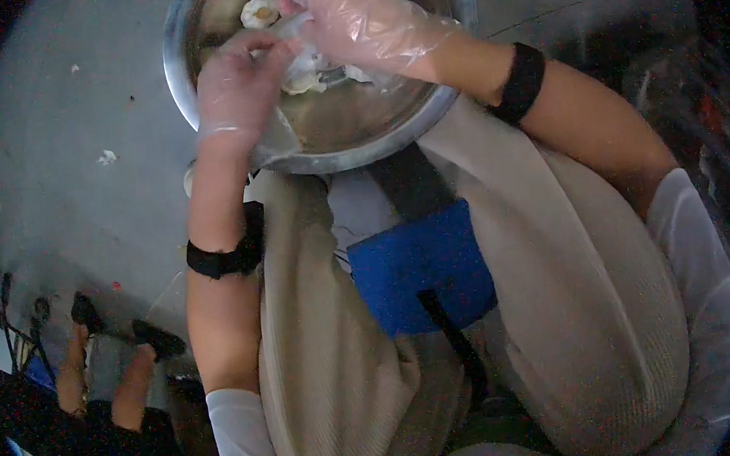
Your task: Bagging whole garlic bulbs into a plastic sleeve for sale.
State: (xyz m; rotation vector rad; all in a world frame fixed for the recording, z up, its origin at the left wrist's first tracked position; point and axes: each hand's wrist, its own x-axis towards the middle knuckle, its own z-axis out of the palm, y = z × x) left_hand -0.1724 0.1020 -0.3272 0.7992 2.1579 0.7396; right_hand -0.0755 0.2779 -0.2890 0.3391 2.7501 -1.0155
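My left hand (239,85) and my right hand (365,23), both in clear plastic gloves, meet over a round steel basin (332,158). Their fingertips pinch a pale translucent piece (298,28); whether it is garlic skin or loose glove film, I cannot tell. A whole garlic bulb (259,12) sits in the basin just beyond my left fingers. Whitish garlic skins (304,83) lie on the basin floor below my hands. My right hand hides part of the basin's far contents.
My knees in beige trousers (579,260) flank a blue object (422,269) with a black strap. White scraps (107,157) lie on the grey floor (73,210). At lower left are another person's legs (128,402). Clear plastic (667,80) lies at right.
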